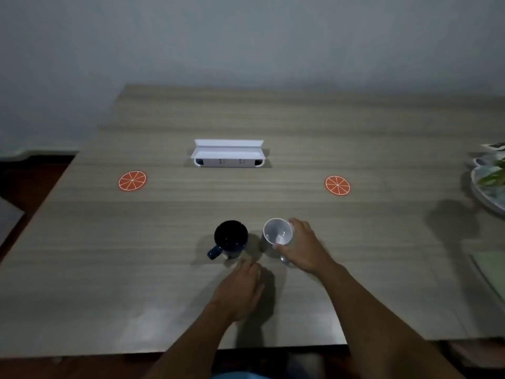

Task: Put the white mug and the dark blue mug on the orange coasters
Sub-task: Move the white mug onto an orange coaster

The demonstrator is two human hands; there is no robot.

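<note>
The white mug (277,231) is tilted and lifted slightly near the table's middle, with my right hand (303,247) wrapped around its right side. Left of it the dark blue mug (231,237) stands upright, its handle pointing toward the near left. My left hand (240,289) hovers just in front of the blue mug, fingers loosely curled, holding nothing and not touching it. One orange-slice coaster (132,181) lies at the far left, the other coaster (337,185) at the far right. Both coasters are bare.
A white open socket box (228,154) sits in the wooden table (109,255) behind the mugs. A plate with green leaves (489,184) is at the right edge, a pale green sheet (492,272) nearer. The table's left edge drops to a dark floor.
</note>
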